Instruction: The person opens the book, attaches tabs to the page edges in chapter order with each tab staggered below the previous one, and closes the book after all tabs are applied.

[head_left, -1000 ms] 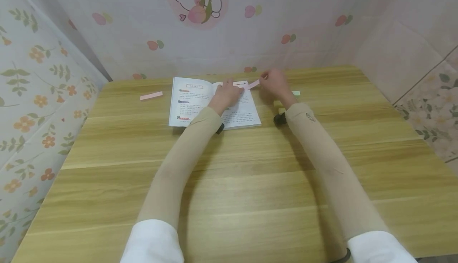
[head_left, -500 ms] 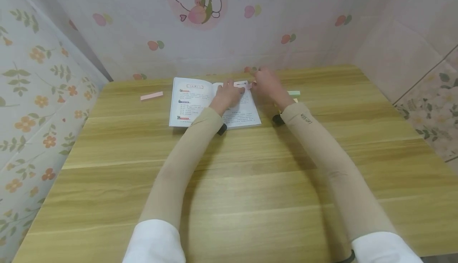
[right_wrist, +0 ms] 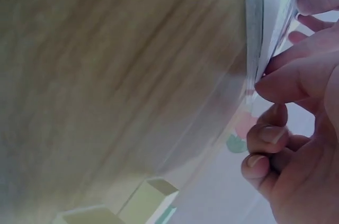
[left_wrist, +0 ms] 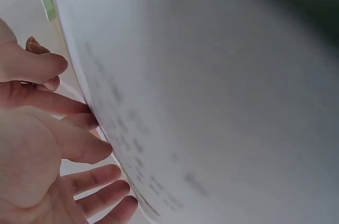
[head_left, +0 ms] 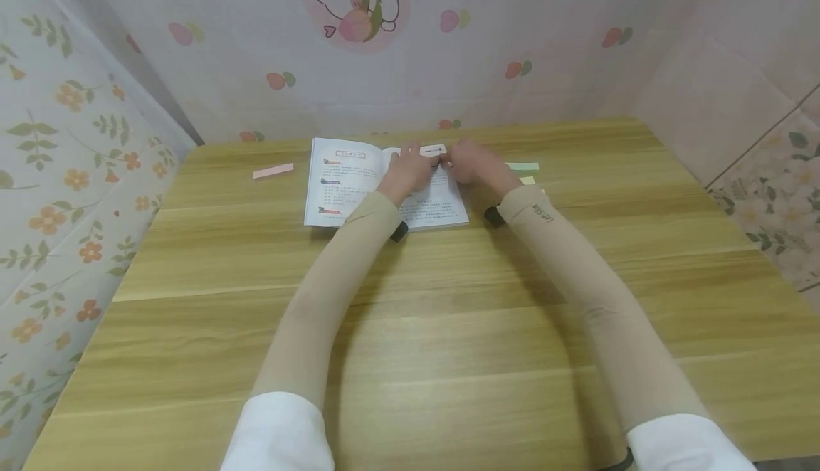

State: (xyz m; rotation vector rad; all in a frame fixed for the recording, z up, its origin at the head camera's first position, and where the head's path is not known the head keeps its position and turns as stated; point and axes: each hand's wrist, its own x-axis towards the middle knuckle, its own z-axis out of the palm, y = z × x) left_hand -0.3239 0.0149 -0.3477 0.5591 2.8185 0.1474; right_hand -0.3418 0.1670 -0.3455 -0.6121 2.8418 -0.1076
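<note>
Tabletop (head_left: 448, 329) of pale wood carries an open book (head_left: 349, 179) near its far edge, with a pink strip (head_left: 272, 171) lying well apart to the left and green strips (head_left: 522, 167) just right of the book. Left hand (head_left: 410, 168) rests flat on the right page with fingers (left_wrist: 98, 179) straight, while the right hand (head_left: 477, 163) seems to pinch the page's outer edge (right_wrist: 265, 49), though the head view blurs there. Pulling hard against the pinned page could crease or tear it.
</note>
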